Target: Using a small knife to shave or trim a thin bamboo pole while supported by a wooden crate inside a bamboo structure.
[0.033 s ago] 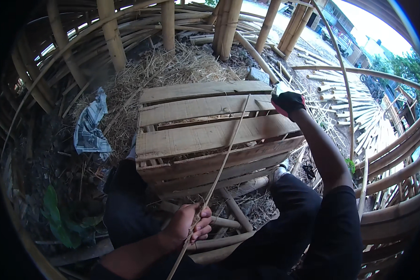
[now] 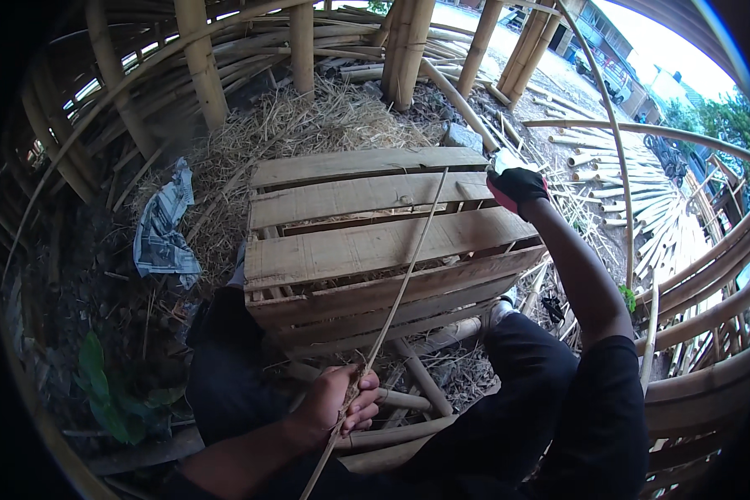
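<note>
In front of me stands a slatted wooden crate [image 2: 342, 252], its boards spaced with narrow gaps. My left hand [image 2: 339, 403] is bare and closed round a thin bamboo strip [image 2: 407, 272]. Frayed fibres show on the strip where the fingers wrap it. The strip slants up from the lower edge, and its tip lies over the crate's top boards. My right hand [image 2: 518, 188], in a black and red glove, is at the crate's far right corner. Its fingers look curled, and what they hold, if anything, is hidden. A whitish thing beyond those fingertips is too blurred to name.
Dry straw [image 2: 333, 117] lies behind the crate, with crumpled newspaper [image 2: 165, 229] to its left. Bamboo posts [image 2: 405, 58] rise at the back. Many cut bamboo poles [image 2: 617, 183] are spread at the right. Bamboo pieces [image 2: 400, 433] lie between my legs. Green leaves [image 2: 100, 383] are at lower left.
</note>
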Available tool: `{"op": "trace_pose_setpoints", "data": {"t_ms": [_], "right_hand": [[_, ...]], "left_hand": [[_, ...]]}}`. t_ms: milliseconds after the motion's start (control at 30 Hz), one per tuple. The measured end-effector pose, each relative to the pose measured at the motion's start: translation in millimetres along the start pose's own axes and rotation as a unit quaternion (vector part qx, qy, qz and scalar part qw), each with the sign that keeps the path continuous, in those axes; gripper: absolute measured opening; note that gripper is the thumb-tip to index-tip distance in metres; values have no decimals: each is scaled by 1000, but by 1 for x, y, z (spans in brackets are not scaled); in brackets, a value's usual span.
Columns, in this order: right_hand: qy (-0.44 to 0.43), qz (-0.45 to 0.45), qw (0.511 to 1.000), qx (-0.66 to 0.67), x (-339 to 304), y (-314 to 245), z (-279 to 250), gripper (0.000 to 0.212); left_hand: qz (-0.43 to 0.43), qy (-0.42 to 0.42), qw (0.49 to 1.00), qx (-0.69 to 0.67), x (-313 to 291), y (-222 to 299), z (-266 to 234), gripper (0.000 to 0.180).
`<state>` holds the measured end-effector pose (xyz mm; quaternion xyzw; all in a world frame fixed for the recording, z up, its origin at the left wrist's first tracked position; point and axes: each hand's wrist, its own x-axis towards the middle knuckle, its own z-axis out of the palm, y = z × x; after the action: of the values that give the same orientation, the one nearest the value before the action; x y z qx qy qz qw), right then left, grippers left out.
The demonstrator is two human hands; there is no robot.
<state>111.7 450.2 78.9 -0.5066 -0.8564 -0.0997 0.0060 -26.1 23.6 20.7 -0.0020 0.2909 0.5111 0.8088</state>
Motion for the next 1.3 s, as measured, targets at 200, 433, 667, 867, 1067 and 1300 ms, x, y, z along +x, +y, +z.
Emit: {"op": "trace_pose_setpoints", "data": {"t_ms": [200,433,667,867,1067,1300], "right_hand": [[-12,-130,971,200,-56,-50,-25,54],[23,-355,930,95,-131,-98,-19,30],[134,-384,913,13,-154,-102,6,29],[14,-355,934,29,-168,-124,-8,39],[48,-358,932,-4,-156,-118,-7,33],[65,-337,938,-56,-117,-100,-2,31]], "left_hand": [[16,51,998,36,3,0,-2,36],[21,44,998,29,11,1,-5,33],[15,16,1000,9,14,-2,-5,34],[13,32,999,30,1,-7,-4,39],[37,54,995,76,3,-4,0,40],[44,50,995,80,-1,-2,-4,41]]}}
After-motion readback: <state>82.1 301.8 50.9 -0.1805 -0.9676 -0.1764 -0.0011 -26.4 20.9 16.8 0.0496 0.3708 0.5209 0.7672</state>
